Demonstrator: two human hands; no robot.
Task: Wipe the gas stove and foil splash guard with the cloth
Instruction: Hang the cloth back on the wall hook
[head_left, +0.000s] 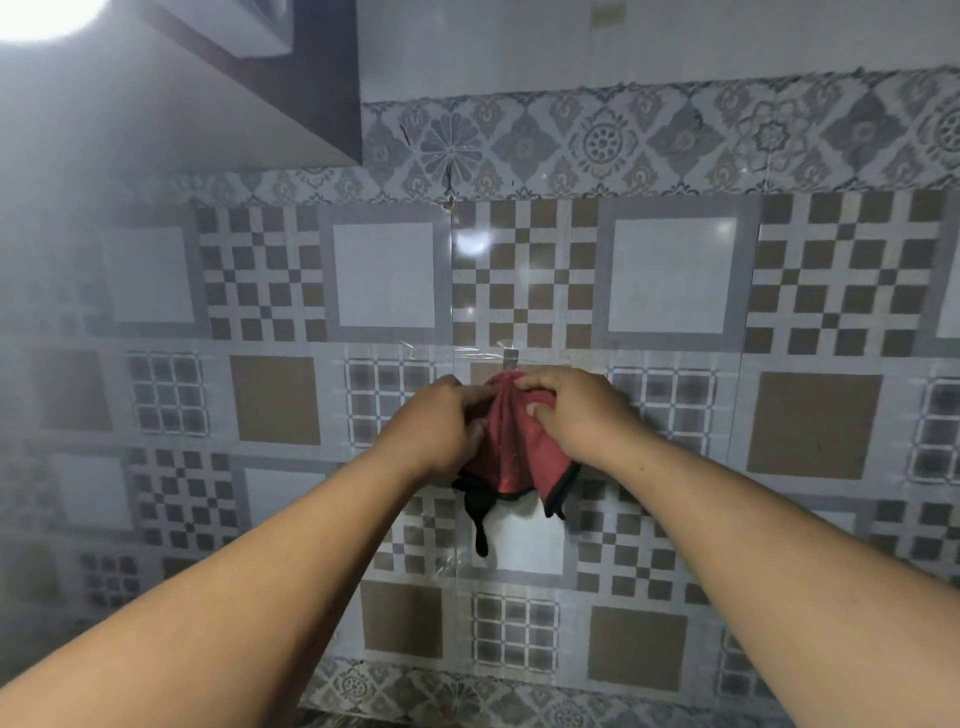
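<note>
Cloth (511, 441), red with a dark trim, sits at the centre of the frame, bunched between our two hands and held up against the wall. Nearest to us, our bare forearms reach in from the lower left and lower right corners and meet at the middle. Our left hand (439, 423) grasps the cloth's left side, with the fingers curled into the fabric. Our right hand (574, 410) grasps its upper right part; the fingers (535, 383) pinch the top fold and the thumb presses on the front. Below our hands the cloth hangs loose, its black edge drooping in two points, the left one longer than the right.

Just above the cloth a small pale hook (511, 358) is fixed to the wall, at the cloth's top edge; we cannot tell whether the cloth is caught on it. Behind everything stands the patterned splash guard (675, 280), a glossy sheet of brown, grey and white squares and checks that covers the wall across the whole frame, with a band of floral motifs along its top. At the upper left a dark cabinet (322, 78) juts out from the wall, and a bright light (47, 15) glares in the top left corner.
</note>
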